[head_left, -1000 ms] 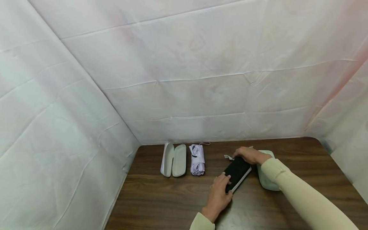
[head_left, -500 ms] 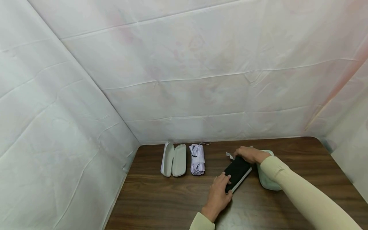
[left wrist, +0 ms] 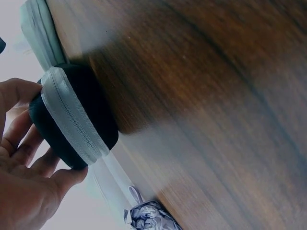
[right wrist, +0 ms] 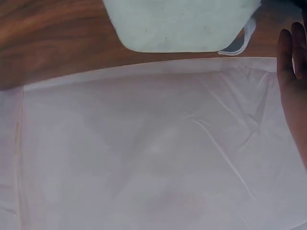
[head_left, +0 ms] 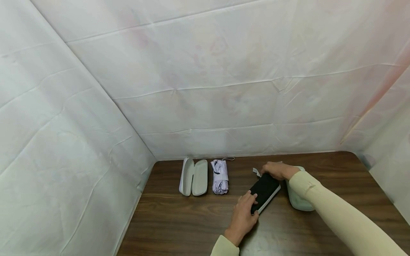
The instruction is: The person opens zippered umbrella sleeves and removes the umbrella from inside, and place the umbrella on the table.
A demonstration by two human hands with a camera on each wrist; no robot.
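A black zip case [head_left: 264, 188] with a grey zipper band lies slantwise on the table in the head view. Its near end is gripped by my left hand [head_left: 242, 216], fingers over the top and thumb along the side. In the left wrist view the zipper band [left wrist: 72, 115] faces the camera, and the left hand [left wrist: 29, 184] curls round the case. My right hand [head_left: 277, 170] bends down over the far end; its fingertips are partly hidden. A grey strap [head_left: 256, 172] sticks out beside them. Only part of the right hand [right wrist: 293, 81] shows in the right wrist view.
A pale green case [head_left: 297, 201] lies right of the black case, partly under the right forearm. Left of them are a folded lilac umbrella [head_left: 220, 177] and an opened glasses case [head_left: 200, 177]. White sheeting [head_left: 205, 110] walls the table's back and sides.
The grey strap's free end has shifted slightly to the right, and the right hand has moved a little the same way. The left hand and black case stay nearly still.
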